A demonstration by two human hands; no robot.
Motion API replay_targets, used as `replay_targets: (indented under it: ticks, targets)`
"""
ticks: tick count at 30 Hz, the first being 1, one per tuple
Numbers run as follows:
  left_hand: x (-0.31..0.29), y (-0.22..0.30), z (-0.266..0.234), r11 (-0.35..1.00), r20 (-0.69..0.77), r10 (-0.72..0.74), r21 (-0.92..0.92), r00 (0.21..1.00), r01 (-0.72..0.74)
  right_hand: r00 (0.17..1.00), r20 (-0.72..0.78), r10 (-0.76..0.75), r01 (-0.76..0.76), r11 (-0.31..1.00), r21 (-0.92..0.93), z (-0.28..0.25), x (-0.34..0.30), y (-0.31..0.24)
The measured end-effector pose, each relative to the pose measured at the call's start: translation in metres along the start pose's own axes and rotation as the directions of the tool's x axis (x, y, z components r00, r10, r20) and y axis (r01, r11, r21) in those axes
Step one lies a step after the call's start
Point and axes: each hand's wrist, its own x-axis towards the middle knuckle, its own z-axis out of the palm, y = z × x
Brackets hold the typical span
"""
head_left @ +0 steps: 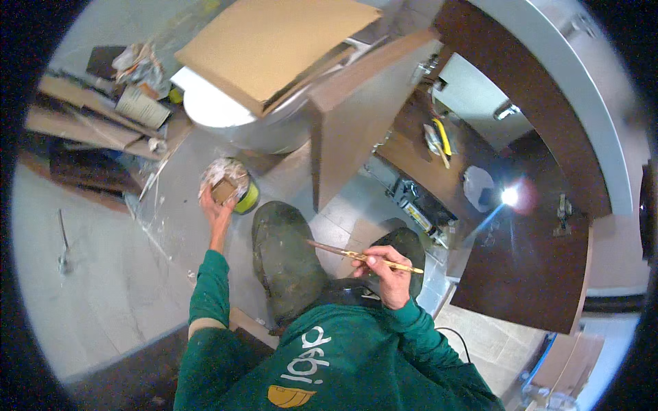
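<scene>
Head view: a white rounded fixture (pixel 212 106) is covered by cardboard (pixel 281 44), and the space beside it is partly blocked by an open brown door (pixel 363 113). Across the knees (pixel 288 257), a slim tool (pixel 334 248) with yellowish handle and brown end is grasped by the right hand (pixel 389 279). At a green, whitish-smeared container (pixel 249 198), a small brown piece (pixel 224 190) is touched by the left hand (pixel 216 214); whether gripped, cannot be told.

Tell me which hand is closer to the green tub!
Left. The left hand is at the green tub, by its rim; the right hand is well off to the right, holding a slim tool.
</scene>
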Motion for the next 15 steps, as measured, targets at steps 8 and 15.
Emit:
replay_targets:
  ticks: [8, 15]
  targets:
    - [0.000, 0.012, -0.022, 0.990, -0.116, 0.131, 0.067, 0.985, -0.124, 0.998, -0.065, -0.024, 0.031, 0.994, 0.104, -0.010, 0.004, 0.010]
    - [-0.087, 0.129, -0.047, 0.908, 0.019, -0.176, -0.383, 0.984, 0.170, 1.000, -0.021, 0.000, 0.008, 0.927, 0.375, -0.044, 0.007, 0.017]
